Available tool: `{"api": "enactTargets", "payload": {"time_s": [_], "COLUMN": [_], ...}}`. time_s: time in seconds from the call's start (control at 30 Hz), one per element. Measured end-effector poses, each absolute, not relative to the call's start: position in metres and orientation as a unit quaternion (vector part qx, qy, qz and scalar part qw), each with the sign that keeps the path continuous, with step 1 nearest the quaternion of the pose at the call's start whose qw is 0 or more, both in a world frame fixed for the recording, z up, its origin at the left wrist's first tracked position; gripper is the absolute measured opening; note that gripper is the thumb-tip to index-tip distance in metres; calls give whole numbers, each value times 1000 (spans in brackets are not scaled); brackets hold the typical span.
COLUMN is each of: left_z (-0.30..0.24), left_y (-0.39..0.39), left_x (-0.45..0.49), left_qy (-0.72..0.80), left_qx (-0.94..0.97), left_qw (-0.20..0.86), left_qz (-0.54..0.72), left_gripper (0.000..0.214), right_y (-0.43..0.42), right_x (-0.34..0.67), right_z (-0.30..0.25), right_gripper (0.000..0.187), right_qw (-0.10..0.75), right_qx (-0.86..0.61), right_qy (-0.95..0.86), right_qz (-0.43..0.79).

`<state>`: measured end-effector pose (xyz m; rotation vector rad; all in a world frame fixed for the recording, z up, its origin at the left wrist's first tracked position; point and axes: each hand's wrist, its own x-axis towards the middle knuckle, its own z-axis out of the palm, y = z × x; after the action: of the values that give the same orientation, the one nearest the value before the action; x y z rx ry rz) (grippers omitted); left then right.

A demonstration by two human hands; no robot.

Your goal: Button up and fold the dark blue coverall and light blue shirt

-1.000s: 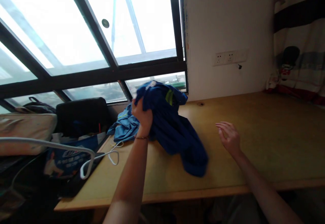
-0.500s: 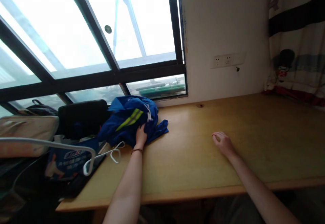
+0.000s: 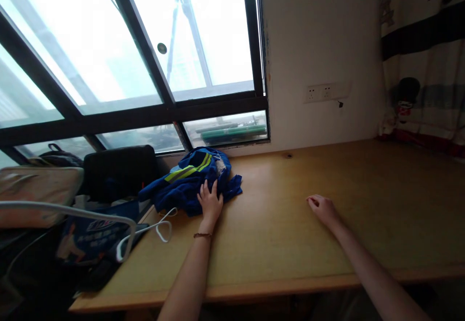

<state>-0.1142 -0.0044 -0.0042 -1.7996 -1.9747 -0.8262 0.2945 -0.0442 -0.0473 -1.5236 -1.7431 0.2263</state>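
A crumpled blue garment with yellow-green stripes (image 3: 189,180) lies bunched at the back left of the wooden desk (image 3: 290,243), under the window. My left hand (image 3: 209,201) rests flat on the garment's near edge, fingers spread and holding nothing. My right hand (image 3: 322,207) lies on the bare desk to the right, fingers loosely curled with nothing in them, well apart from the garment.
A white clothes hanger (image 3: 145,228) hangs over the desk's left edge. A black bag (image 3: 118,168), a beige bag (image 3: 36,190) and a blue printed bag (image 3: 90,233) crowd the left. Wall sockets (image 3: 325,91) sit above the desk; a patterned curtain (image 3: 421,59) hangs at right.
My left hand carried the blue garment from mid-desk to the back left, set it down and let go. Its fingers now lie flat on it. My right hand lowered onto the desk.
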Motion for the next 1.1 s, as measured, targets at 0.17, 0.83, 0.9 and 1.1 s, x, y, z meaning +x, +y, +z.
{"api": "enactTargets", "payload": {"time_s": [0.17, 0.83, 0.9, 1.1], "left_z": [-1, -24, -25, -23], "left_y": [-11, -14, -13, -16], "left_x": [-73, -70, -69, -64], "left_qy": [-525, -546, -556, -549], "left_qx": [-763, -765, -760, -775], "left_qw": [182, 7, -2, -24], "left_qz": [-332, -341, -338, -312], "left_gripper": [35, 24, 23, 24], "right_y": [-41, -47, -47, -46], "right_x": [296, 303, 303, 304], "right_z": [-49, -52, -54, -53], "right_gripper": [27, 27, 27, 27], "right_qw": [391, 376, 377, 376], "right_qx": [-593, -620, -619, -624], "right_qy": [-700, -685, -684, -679], "right_qz": [68, 75, 80, 86]}}
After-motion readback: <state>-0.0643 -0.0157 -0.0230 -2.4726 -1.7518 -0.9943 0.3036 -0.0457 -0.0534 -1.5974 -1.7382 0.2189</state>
